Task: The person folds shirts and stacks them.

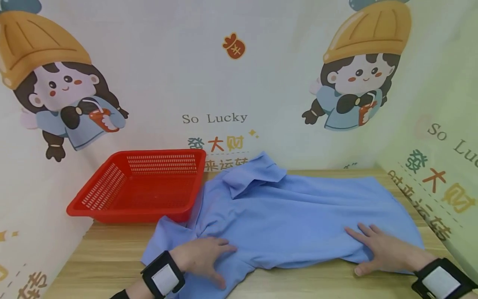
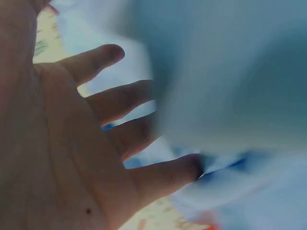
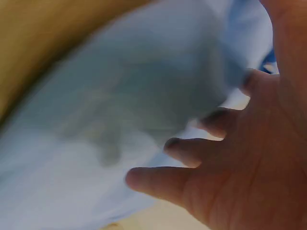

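Note:
A light blue collared shirt [image 1: 284, 224] lies spread on its side across the wooden table, its collar [image 1: 257, 172] at the back and its hem toward the right. My left hand [image 1: 203, 257] rests with fingers spread over the shirt's near left part, by a sleeve. Near the hem, my right hand [image 1: 384, 247] reaches over the front edge of the cloth, fingers extended and thumb out over the table. Both wrist views show the left palm [image 2: 81, 143] and right palm [image 3: 249, 177] with straight, parted fingers and blurred blue cloth in front of them.
A red plastic basket [image 1: 149, 216] with slotted walls stands at the back left, right against the shirt. Wooden tabletop [image 1: 112, 249] shows at the front left. A printed cloth backdrop [image 1: 276, 83] rises behind the table and along its right side.

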Action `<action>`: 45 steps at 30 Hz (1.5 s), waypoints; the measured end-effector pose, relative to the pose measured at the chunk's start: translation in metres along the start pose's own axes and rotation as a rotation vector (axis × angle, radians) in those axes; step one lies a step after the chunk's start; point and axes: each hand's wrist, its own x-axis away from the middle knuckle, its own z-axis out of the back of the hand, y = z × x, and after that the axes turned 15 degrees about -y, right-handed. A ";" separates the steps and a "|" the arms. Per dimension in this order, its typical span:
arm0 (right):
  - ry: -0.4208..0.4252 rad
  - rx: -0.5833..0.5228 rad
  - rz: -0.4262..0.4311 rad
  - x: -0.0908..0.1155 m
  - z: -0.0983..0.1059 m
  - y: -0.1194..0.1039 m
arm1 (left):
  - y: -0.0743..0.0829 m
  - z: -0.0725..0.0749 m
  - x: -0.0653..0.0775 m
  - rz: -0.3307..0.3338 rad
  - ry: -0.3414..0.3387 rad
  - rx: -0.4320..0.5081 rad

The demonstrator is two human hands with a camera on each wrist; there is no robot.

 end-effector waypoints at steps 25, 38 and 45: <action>0.412 0.360 0.081 0.009 0.010 0.010 | -0.001 -0.015 0.012 -0.067 0.122 -0.079; 0.387 0.437 0.031 -0.001 -0.020 0.031 | -0.005 -0.032 -0.001 -0.094 0.171 -0.161; 0.357 0.320 0.080 0.003 -0.009 0.033 | -0.013 -0.031 -0.006 -0.210 0.358 -0.165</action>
